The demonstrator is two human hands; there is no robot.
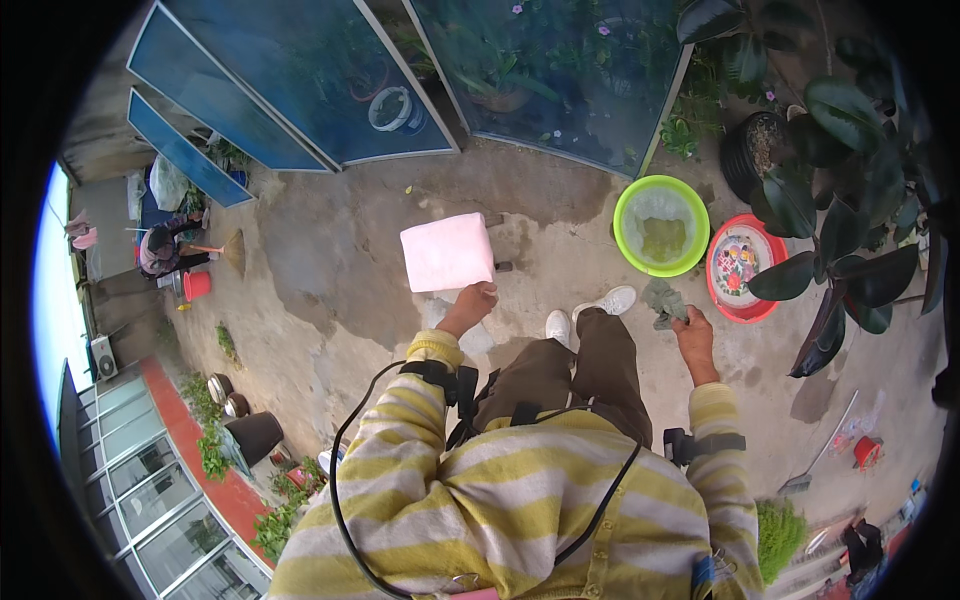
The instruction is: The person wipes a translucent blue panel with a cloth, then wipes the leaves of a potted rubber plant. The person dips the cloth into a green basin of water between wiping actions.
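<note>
My left hand [472,306] overlaps the near corner of a pink padded stool [448,253] in the head view. Its fingers are curled, and whether they touch the stool is unclear. Two dark leg ends show at the stool's right side. In my right hand [697,341] is a crumpled grey-green cloth [663,303], pinched at one end and hanging out over the concrete. Beyond the cloth stands a lime-green basin [624,247] holding cloudy water. A red basin [781,255] with a white, flower-patterned inside sits to its right, partly behind leaves.
Blue glazed panels [525,82] front potted plants ahead. A large-leaved rubber plant [855,195] leans in from the right. Far left, another person [161,247] bends beside a straw broom [234,253] and a red bucket [197,285]. A long-handled broom [799,480] lies lower right. Damp patches mark the concrete.
</note>
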